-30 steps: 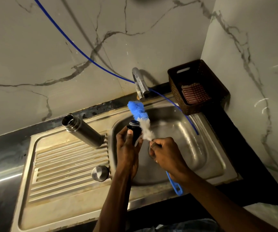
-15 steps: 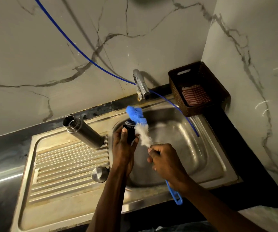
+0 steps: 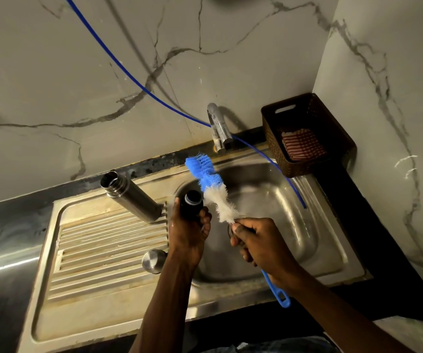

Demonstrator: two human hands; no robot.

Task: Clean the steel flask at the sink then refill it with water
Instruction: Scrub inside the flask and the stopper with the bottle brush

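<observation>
**Brush lifts off the stopper over the basin**

The left hand (image 3: 188, 233) grips a black flask stopper (image 3: 191, 203) over the sink basin (image 3: 294, 212), fingers and thumb curled round its body, the open end facing up. The right hand (image 3: 258, 244) holds the bottle brush (image 3: 214, 189) with fingers wrapped tight round the handle just below the bristles. Half a second ago the bristles lay against the stopper; now the white section stands just beside it, apart, and the blue tip points toward the tap (image 3: 218, 128). Both hands sit slightly further right than before.

The steel flask (image 3: 131, 197) stands open on the draining board (image 3: 98, 240), where it stood earlier, with a round steel cap (image 3: 153, 261) near it. A brown basket (image 3: 307, 133) sits in the corner.
</observation>
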